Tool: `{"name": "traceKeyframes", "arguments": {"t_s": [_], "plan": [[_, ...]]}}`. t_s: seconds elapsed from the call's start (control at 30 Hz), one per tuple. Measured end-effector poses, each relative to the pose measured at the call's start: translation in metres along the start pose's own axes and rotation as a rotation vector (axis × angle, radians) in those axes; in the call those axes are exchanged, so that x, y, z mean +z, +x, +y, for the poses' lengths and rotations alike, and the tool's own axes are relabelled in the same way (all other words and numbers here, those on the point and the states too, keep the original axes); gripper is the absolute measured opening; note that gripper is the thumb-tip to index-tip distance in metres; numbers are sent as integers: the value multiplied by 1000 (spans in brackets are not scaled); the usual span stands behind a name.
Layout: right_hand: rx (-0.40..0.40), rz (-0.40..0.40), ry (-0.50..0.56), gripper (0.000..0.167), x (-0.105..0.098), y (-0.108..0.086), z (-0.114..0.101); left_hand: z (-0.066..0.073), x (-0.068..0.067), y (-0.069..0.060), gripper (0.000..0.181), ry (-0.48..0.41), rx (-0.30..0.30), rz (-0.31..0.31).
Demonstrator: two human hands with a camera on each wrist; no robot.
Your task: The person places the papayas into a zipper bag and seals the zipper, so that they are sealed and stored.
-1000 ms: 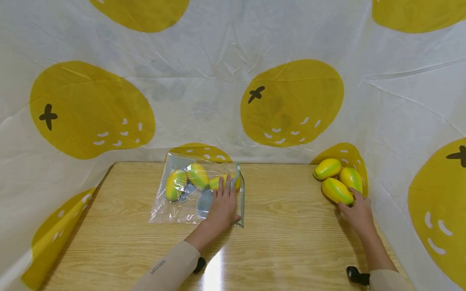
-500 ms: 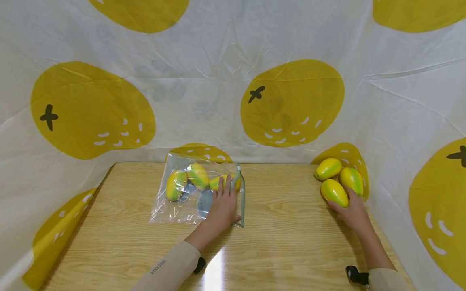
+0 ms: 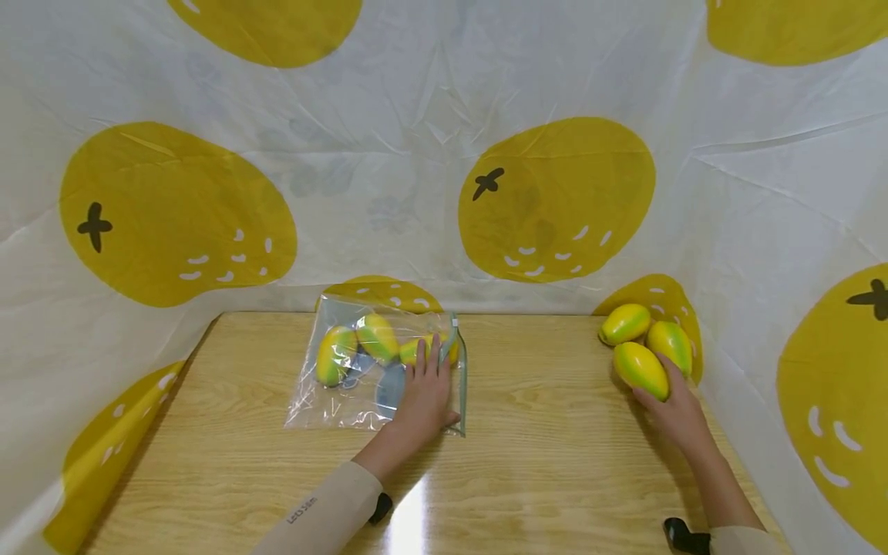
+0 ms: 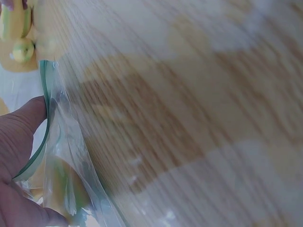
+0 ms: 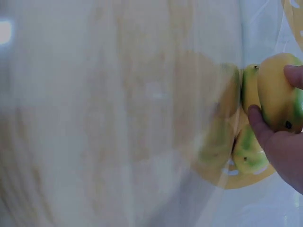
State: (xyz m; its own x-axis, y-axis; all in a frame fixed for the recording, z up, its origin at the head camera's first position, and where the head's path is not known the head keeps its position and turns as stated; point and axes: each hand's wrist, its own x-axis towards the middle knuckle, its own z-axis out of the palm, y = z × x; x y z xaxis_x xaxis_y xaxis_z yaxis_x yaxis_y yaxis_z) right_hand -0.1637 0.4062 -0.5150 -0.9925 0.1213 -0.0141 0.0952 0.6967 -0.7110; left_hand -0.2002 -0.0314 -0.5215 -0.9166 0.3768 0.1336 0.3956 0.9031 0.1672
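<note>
My right hand (image 3: pixel 674 412) grips a yellow-green mango (image 3: pixel 641 371) between thumb and fingers at the table's far right. The same mango (image 5: pixel 279 92) fills the grasp in the right wrist view. Right behind it lie two more mangoes, one on the left (image 3: pixel 625 323) and one on the right (image 3: pixel 670 346). My left hand (image 3: pixel 425 389) rests on a clear zip bag (image 3: pixel 333 405), fingers straight across its top near the green zip edge. The thumb (image 4: pixel 33 113) touches that edge in the left wrist view. Three mangoes (image 3: pixel 337 354) lie inside the bag, one partly under my fingers.
The wooden table (image 3: pixel 534 462) reaches back to a white cloth (image 3: pixel 388 193) printed with big yellow fruit. Cloth also hangs along both sides, close to my right hand. Light glares off the table's front middle.
My right hand has closed round the front mango, which has turned and appears slightly raised from the table. The left hand and the bag have stayed put.
</note>
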Motion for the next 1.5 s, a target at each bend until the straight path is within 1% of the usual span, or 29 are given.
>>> {"name": "traceKeyframes", "arguments": {"t_s": [0.1,0.2,0.37,0.43,0.63,0.87,1.1,1.23,1.37,1.5], "plan": [[-55,25,19,87,2,0,-6,-1,1,-1,115,7,-2,-5],[-108,31,28,85,6,1,-15,-1,2,-1,115,15,-1,1],[-223,17,53,85,20,6,-29,-1,2,0,117,17,-6,2],[-247,3,59,84,25,9,-33,-1,2,0,118,17,-7,-1],[-256,-73,47,83,41,18,-49,-1,2,-1,118,21,-1,0],[-295,-152,55,81,64,31,-71,-1,1,-3,117,21,7,18],[-348,-223,70,80,90,42,-94,-2,2,-2,116,11,7,12],[-369,-263,71,79,101,48,-109,-2,3,-2,117,-7,4,2],[-363,-305,76,79,108,52,-123,-2,3,-1,120,-9,-1,-6],[-330,-334,70,78,115,56,-135,-1,3,1,122,-4,-6,-13]]}}
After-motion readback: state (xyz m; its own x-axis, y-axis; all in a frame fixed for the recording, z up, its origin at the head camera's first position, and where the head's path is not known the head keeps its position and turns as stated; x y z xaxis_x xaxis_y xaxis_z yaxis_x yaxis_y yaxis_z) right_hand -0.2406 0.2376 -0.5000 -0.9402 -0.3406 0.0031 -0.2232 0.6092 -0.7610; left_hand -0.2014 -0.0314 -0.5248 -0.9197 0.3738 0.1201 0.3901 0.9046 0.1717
